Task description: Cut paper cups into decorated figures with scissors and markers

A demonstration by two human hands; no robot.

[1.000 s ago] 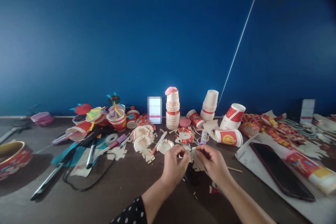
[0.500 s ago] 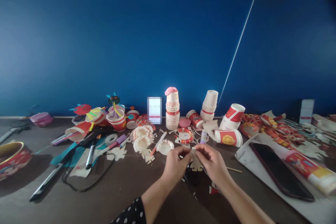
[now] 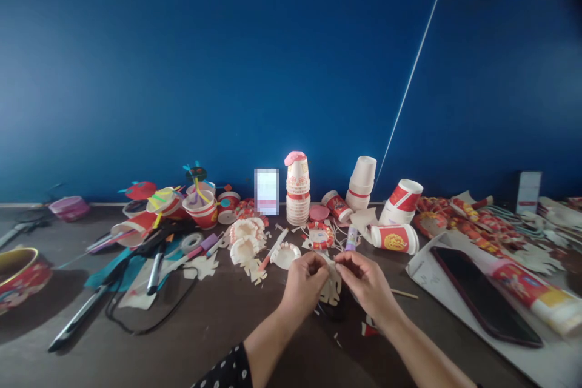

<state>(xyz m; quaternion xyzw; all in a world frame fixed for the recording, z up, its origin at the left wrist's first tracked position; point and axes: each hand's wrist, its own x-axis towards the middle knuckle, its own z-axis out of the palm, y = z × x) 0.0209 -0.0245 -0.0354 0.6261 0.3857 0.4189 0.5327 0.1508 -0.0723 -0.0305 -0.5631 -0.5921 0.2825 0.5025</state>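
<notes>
My left hand (image 3: 304, 282) and my right hand (image 3: 366, 282) meet just above the dark table, both with fingers pinched on a small cream paper cut-out (image 3: 331, 288) that hangs between them. Behind them lie cut paper-cup pieces (image 3: 245, 242), a round red-rimmed cup piece (image 3: 321, 234) and a purple glue stick (image 3: 349, 238). A tall stack of paper cups (image 3: 297, 191) with a pink top stands at the back.
A dark phone (image 3: 482, 294) lies on white paper at the right beside a red-printed roll. Red and white cups (image 3: 394, 237) lie around the middle. Pens, a tape roll (image 3: 193, 241), a black cable and decorated cups fill the left. A red bowl (image 3: 18, 273) sits far left.
The paper cut-out has dropped a little lower between my fingers; both hands stay pinched together in almost the same place.
</notes>
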